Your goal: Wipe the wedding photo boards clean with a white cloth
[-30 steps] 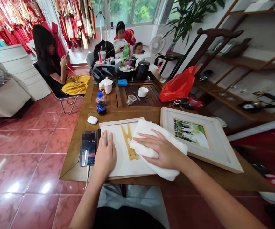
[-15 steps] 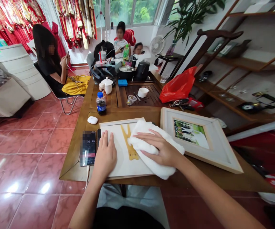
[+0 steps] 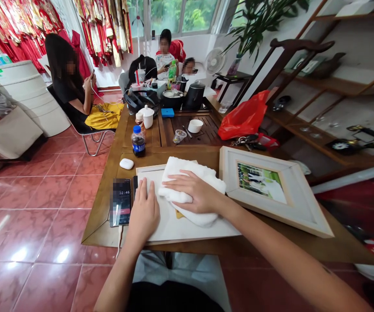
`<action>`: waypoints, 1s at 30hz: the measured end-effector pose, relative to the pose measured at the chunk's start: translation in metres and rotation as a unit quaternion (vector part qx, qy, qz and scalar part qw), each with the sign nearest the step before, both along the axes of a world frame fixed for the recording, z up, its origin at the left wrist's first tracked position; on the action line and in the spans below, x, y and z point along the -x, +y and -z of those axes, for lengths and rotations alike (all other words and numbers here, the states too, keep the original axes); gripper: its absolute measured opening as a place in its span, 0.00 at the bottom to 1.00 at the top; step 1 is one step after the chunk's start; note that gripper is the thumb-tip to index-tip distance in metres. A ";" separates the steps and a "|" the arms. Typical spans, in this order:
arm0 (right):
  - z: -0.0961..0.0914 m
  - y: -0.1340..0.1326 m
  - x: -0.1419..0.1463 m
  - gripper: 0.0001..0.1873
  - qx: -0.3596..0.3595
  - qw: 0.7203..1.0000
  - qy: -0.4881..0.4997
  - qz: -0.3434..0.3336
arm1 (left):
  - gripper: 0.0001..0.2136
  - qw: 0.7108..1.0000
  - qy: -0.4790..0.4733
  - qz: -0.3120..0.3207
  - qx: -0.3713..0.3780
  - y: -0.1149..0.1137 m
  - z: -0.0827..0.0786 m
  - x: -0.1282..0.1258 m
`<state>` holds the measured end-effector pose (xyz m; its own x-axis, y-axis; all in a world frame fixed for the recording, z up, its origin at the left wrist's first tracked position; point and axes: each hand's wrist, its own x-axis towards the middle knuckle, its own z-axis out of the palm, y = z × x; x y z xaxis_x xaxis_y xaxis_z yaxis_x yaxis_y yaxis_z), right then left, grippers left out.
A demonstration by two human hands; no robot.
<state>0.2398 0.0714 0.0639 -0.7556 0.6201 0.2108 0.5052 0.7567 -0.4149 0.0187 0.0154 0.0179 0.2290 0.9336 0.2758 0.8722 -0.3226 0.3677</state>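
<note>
A flat white picture frame (image 3: pixel 187 227) lies on the wooden table (image 3: pixel 102 203) in front of me. My left hand (image 3: pixel 144 210) rests flat on the frame's left side, fingers stretched out together. My right hand (image 3: pixel 195 193) presses down on a folded white towel (image 3: pixel 190 173) that covers the frame's middle and most of its yellow picture. The fingers lie spread over the cloth.
A second white frame (image 3: pixel 271 190) with a photo lies to the right. A phone (image 3: pixel 121 201) and a white earbud case (image 3: pixel 126 164) sit left of the frame. Behind are a cola bottle (image 3: pixel 138 141), tea ware, a red bag (image 3: pixel 243 117). Several people sit beyond.
My right hand has slid the towel leftward across the frame, from its right edge to its middle, covering the yellow picture. The left hand has stayed in place.
</note>
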 end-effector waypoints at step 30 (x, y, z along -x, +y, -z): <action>-0.003 0.003 0.006 0.27 0.007 0.999 0.011 0.038 | 0.24 1.000 -0.010 0.003 0.005 0.002 0.002 0.000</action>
